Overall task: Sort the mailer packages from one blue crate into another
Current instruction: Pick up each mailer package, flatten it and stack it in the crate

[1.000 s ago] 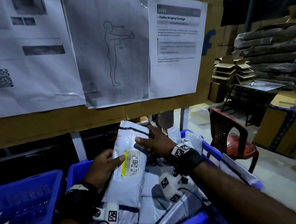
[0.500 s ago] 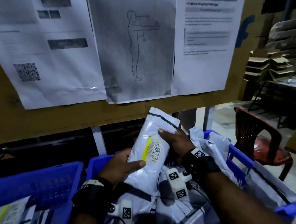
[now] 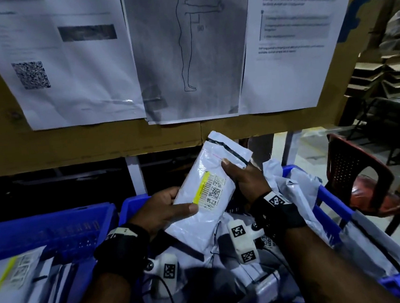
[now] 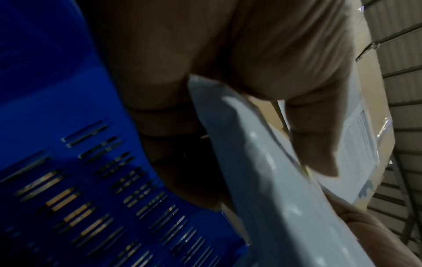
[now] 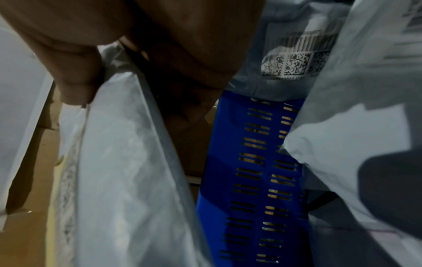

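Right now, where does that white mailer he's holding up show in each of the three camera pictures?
Head: the held mailer stands centre, tilted, left hand low on it and right hand at its right edge.
Left wrist: seen edge-on, running from centre to lower right under the thumb.
Right wrist: hanging lower left below the thumb.
Shared landmark: the slotted blue crate wall.
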A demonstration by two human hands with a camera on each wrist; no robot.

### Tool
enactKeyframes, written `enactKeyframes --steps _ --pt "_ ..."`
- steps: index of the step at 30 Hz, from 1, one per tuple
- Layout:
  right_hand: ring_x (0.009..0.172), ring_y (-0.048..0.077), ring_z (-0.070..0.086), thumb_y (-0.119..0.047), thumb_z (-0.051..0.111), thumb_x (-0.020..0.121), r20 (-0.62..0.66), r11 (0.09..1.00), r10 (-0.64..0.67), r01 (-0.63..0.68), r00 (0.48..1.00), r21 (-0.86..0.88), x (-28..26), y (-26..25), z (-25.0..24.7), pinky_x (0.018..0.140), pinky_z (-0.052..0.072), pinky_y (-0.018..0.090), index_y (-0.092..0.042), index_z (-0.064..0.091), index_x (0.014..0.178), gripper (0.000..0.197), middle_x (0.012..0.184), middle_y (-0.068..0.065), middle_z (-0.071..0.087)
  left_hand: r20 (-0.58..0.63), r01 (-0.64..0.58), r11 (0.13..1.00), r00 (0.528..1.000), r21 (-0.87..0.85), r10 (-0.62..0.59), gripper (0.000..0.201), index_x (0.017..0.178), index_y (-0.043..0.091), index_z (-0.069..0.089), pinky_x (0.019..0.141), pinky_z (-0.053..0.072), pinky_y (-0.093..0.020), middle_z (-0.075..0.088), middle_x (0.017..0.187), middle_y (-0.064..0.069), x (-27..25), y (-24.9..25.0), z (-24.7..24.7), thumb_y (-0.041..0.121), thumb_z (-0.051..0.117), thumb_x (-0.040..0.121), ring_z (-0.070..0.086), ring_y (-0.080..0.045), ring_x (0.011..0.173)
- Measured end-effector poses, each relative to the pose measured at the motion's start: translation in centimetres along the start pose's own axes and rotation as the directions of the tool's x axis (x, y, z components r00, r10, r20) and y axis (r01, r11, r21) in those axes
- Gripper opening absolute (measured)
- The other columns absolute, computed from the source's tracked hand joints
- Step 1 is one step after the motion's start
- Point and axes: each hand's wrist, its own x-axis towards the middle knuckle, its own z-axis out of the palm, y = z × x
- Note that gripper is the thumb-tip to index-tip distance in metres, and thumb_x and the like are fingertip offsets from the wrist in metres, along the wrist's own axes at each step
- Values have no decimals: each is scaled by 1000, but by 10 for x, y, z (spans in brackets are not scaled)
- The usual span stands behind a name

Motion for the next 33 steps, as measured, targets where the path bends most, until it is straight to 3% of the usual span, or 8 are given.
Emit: enactKeyframes --steps 3,8,15,22,26,29,31,33 --pt "117 31 63 -28 72 86 17 999 -11 11 1000 -30 -2 -1 2 103 45 56 -16 61 129 46 126 12 66 -19 -7 1000 1000 -13 7 65 98 8 73 68 57 -29 74 102 -16 0 -2 3 38 97 45 72 -24 86" --pt "117 33 62 -23 68 89 64 998 -22 25 998 -51 -5 -1 9 103 45 56 -14 62 127 39 125 13 66 -39 20 997 999 78 -17 36 105 6 70 76 56 -33 74 105 -13 1 -2 5 16 80 72 72 -26 92" --pt "109 35 66 -20 69 83 219 971 227 -201 949 -131 -17 5 18 97 51 54 -4 62 124 44 118 16 69 -97 -21 1000 995 -6 21 42 118 -3 64 89 55 -43 70 114 -20 0 -1 2 8 75 79 68 -35 103" --pt "104 37 68 -22 74 76 154 971 222 -203 963 -128 -14 8 17 97 49 59 -4 68 115 44 112 17 71 -71 19 1000 997 -21 -20 45 117 -1 65 93 53 -46 68 116 -23 0 -1 2 5 71 73 67 -35 101" --pt "106 34 68 -24 75 81 172 970 209 -182 963 -160 -15 7 18 98 48 57 -9 67 118 41 115 14 71 -87 -6 999 996 -46 2 44 116 3 64 87 56 -42 70 113 -20 0 1 6 5 78 74 69 -31 97" --pt "108 32 67 -40 71 84 150 966 210 -181 966 -187 -15 4 20 99 48 55 -15 68 119 43 117 11 70 -120 -51 999 992 -15 49 40 121 0 61 84 57 -39 70 115 -19 3 2 9 6 70 83 69 -29 98" --pt "105 32 68 -51 65 86 99 967 202 -183 974 -178 -15 -5 23 96 50 53 -20 72 111 40 113 11 72 -129 -76 997 989 -1 75 34 120 -1 60 86 56 -39 69 116 -19 5 1 10 0 66 86 68 -29 100" --pt "102 34 69 -45 60 93 36 976 151 -143 988 -163 -14 -12 23 91 53 51 -22 75 102 29 109 12 73 -140 -89 996 986 18 91 31 117 4 62 85 56 -37 71 114 -15 5 2 11 -5 64 87 69 -26 99"
